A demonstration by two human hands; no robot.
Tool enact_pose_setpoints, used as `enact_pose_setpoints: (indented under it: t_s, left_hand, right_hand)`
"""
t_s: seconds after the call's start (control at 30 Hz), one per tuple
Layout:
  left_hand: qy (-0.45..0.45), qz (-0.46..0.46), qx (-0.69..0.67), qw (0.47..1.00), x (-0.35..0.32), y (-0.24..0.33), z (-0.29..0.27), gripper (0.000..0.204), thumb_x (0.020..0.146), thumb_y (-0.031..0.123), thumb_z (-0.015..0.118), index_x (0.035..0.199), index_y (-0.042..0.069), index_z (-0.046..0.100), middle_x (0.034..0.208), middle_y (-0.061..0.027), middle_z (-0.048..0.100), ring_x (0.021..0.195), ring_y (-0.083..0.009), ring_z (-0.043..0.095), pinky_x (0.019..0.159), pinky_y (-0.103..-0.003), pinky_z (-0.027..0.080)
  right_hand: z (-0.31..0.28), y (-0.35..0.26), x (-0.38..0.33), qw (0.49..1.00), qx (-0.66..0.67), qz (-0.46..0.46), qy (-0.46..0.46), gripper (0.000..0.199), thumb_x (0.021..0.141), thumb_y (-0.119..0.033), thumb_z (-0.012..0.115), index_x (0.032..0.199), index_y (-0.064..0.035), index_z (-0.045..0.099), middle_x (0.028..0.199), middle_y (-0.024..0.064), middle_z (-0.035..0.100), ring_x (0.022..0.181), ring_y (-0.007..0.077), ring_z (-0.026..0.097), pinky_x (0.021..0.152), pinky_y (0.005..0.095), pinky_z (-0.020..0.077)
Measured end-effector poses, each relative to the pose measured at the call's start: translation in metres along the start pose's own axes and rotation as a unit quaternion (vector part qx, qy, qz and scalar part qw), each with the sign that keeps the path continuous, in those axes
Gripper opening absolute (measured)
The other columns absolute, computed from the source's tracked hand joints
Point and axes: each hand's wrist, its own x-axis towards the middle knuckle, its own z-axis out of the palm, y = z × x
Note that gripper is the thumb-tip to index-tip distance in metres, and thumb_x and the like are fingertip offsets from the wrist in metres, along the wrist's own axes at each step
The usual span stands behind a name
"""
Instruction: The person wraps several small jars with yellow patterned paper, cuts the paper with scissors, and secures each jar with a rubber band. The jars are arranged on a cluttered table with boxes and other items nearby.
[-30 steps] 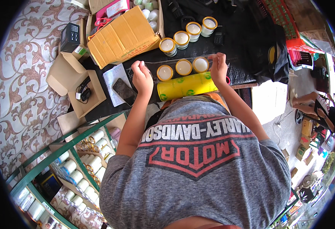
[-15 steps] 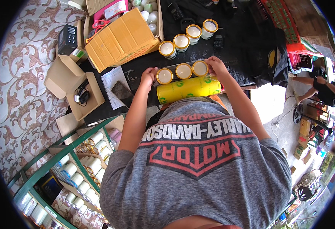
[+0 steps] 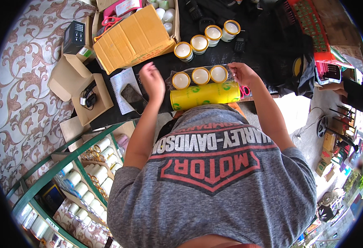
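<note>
Three white candles in gold-rimmed jars (image 3: 200, 76) stand in a row behind a yellow roll of plastic wrap (image 3: 206, 94) at the table's near edge. Clear plastic film (image 3: 209, 68) shows around the jars. At the row's right end, my right hand (image 3: 243, 75) pinches the film's edge. My left hand (image 3: 151, 82) is raised to the left of the candles, apart from them; it is slightly blurred, its fingers loosely parted with nothing visible in them. Pink-handled scissors (image 3: 244, 91) lie beside the roll's right end.
Several more candle jars (image 3: 199, 44) stand farther back. On the left are a cardboard box (image 3: 134, 41), an opened small carton (image 3: 101, 109), a notepad (image 3: 121, 78) and a phone (image 3: 132, 98). A green-framed rack (image 3: 78, 165) holds jars at lower left. Black cloth (image 3: 280, 53) lies right.
My left hand has let go of the film at the row's left end and moved left and up. My right hand stays at the right end, shifted slightly.
</note>
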Motion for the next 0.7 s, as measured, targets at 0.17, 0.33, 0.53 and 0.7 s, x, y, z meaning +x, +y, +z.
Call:
enact_pose_setpoints:
  t_s: [0.17, 0.33, 0.53, 0.7]
  left_hand:
    - [-0.268, 0.411, 0.046, 0.870, -0.036, 0.099, 0.042, 0.043, 0.088, 0.029, 0.057, 0.129, 0.019, 0.054, 0.135, -0.0048, 0.052, 0.123, -0.0246, 0.050, 0.101, -0.045, 0.038]
    - [-0.363, 0.475, 0.152, 0.787, -0.042, 0.098, 0.076, 0.053, 0.090, 0.043, 0.054, 0.141, 0.036, 0.040, 0.151, 0.0002, 0.032, 0.136, -0.0230, 0.037, 0.111, -0.048, 0.028]
    - [-0.367, 0.482, 0.151, 0.781, -0.041, 0.096, 0.076, 0.058, 0.088, 0.050, 0.054, 0.142, 0.035, 0.039, 0.152, 0.0003, 0.031, 0.136, -0.0237, 0.036, 0.111, -0.049, 0.028]
    - [-0.376, 0.481, 0.164, 0.774, -0.042, 0.093, 0.077, 0.063, 0.086, 0.052, 0.056, 0.143, 0.035, 0.037, 0.153, 0.0003, 0.029, 0.137, -0.0237, 0.034, 0.111, -0.049, 0.027]
  right_hand:
    - [-0.022, 0.001, 0.031, 0.997, -0.008, 0.042, -0.070, 0.021, 0.091, -0.024, 0.061, 0.074, -0.0113, 0.063, 0.059, -0.0059, 0.059, 0.050, 0.0035, 0.055, 0.047, 0.0190, 0.0490]
    - [-0.019, 0.008, 0.013, 0.961, -0.219, -0.108, 0.127, 0.031, 0.088, -0.040, 0.065, 0.082, -0.0093, 0.065, 0.067, -0.0009, 0.060, 0.064, 0.0075, 0.059, 0.058, 0.0250, 0.0489]
    - [-0.092, 0.071, -0.017, 0.682, -0.637, -0.285, 0.219, 0.031, 0.080, -0.026, 0.071, 0.102, -0.0070, 0.060, 0.090, 0.0163, 0.062, 0.087, 0.0361, 0.062, 0.076, 0.0439, 0.0504]
    - [-0.079, 0.104, -0.044, 0.612, -0.650, -0.351, 0.283, 0.041, 0.076, -0.020, 0.071, 0.111, -0.0063, 0.053, 0.106, 0.0176, 0.055, 0.101, 0.0372, 0.055, 0.087, 0.0442, 0.0471]
